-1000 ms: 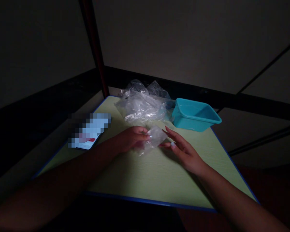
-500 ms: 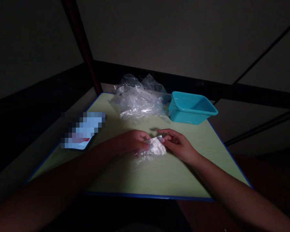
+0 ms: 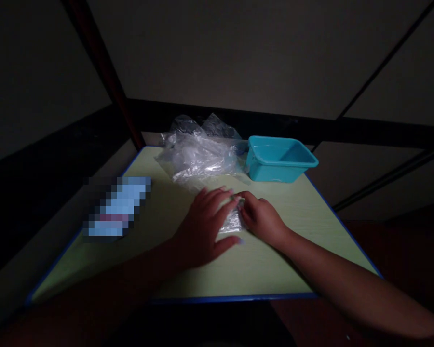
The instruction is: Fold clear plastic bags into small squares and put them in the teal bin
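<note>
A small clear plastic bag (image 3: pixel 232 222) lies near the middle of the table, partly hidden by both hands. My left hand (image 3: pixel 210 226) is over its left part, palm down, with the fingers spread and the thumb pointing right. At the bag's right side, my right hand (image 3: pixel 262 216) is closed, its thumb and fingers pinching the bag's upper right edge. What lies under the left palm is hidden.
A heap of crumpled clear plastic bags (image 3: pixel 202 156) sits at the back of the table (image 3: pixel 275 270). Right of it stands a turquoise bin (image 3: pixel 277 172). A phone with a blurred-out screen (image 3: pixel 121 207) lies at the left edge. Walls rise behind.
My left hand has let go of the small bag and spread its fingers over it. The bag now looks flatter, and my right hand is still at its right side. The view has shifted slightly.
</note>
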### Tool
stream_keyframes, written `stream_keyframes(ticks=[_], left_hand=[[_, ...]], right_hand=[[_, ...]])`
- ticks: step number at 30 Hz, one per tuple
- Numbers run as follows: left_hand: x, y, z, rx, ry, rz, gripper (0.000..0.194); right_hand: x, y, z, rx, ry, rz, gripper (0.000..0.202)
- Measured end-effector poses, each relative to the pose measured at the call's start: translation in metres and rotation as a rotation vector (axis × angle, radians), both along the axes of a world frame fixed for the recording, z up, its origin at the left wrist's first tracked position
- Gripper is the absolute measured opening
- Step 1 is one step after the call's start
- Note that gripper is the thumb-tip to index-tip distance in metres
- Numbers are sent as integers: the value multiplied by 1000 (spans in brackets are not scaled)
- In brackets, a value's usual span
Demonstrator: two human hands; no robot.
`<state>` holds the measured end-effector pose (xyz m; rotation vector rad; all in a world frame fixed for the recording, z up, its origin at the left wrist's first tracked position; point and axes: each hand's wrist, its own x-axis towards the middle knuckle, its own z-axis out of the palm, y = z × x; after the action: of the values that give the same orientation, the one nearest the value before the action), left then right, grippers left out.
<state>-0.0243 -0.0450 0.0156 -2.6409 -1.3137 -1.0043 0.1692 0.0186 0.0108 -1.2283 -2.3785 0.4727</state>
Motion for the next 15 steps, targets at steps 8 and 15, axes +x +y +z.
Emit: stream_keyframes(ticks=[8, 15], left_hand=[[34, -17, -18, -284, 302, 66, 105], [34, -18, -22, -311, 294, 90, 94]], right_hand=[[-13, -8, 5, 60, -219, -37, 33], [-10, -10, 7, 100, -355, -11, 50]])
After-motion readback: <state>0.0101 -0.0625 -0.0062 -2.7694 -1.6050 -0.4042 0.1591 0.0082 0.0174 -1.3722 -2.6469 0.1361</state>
